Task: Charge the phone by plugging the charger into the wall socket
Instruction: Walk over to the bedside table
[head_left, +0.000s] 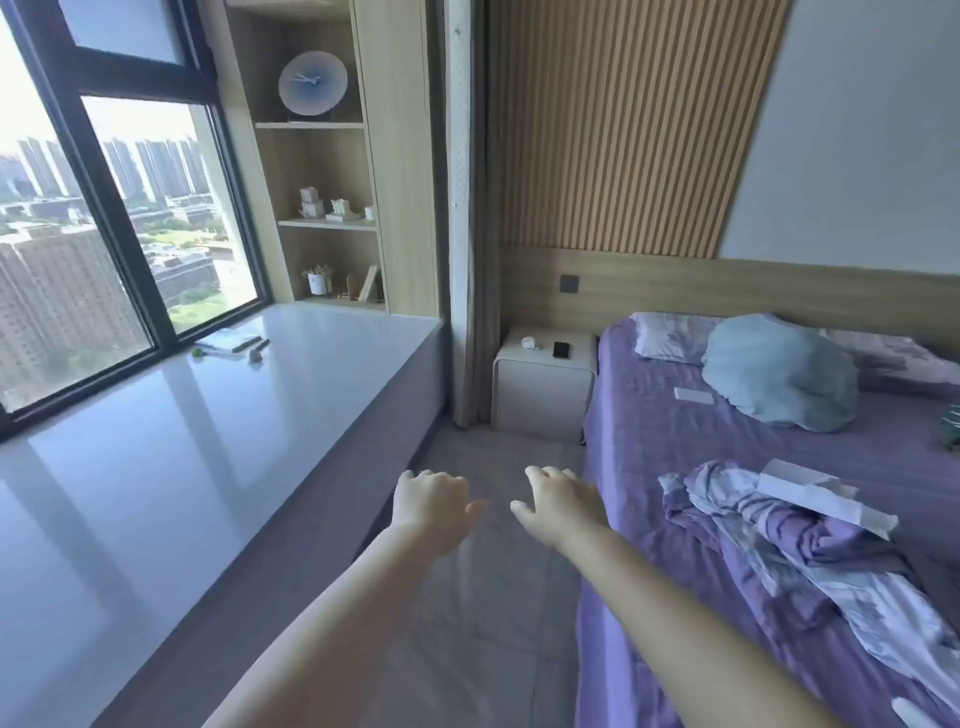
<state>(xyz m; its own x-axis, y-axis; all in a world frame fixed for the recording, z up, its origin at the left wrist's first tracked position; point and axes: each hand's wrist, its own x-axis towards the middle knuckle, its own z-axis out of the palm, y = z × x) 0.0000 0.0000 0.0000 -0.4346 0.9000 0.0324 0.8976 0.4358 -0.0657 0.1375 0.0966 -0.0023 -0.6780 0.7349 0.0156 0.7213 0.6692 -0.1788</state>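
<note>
Purple sheet covers the bed (701, 467), which fills the right side of the head view.

Hands: the left hand (434, 506) and the right hand (558, 506) are both stretched forward over the grey floor (493, 597), palms down, fingers loosely spread and slightly curled. Neither has hold of anything. They sit just beside each other, thumbs nearly meeting, in the gap between the window seat (208, 415) and the left edge of the bed.

Nightstand (543, 389): white, at the head end of the bed's left edge, against the wooden wall panel. On its top, a dark phone (560, 349) lies flat near the right edge; a small round white object (529, 342) sits near the middle.

Wall socket (569, 283): a dark grey square plate on the wooden panel, above the nightstand. Whether it is a socket or a switch cannot be told for certain.

Bed contents: 1 light blue pillow (779, 371) near the head end; 1 flat white rectangular item (693, 395) on the sheet just left of it; 1 crumpled purple-and-white blanket (810, 545) toward the near end, with a white box (821, 493) resting on it.

Window seat: glossy, pale. Small items lie at its far edge by the window (104, 234).

Shelves (332, 182): a round clock (312, 83) on the upper shelf, ornaments below.
</note>
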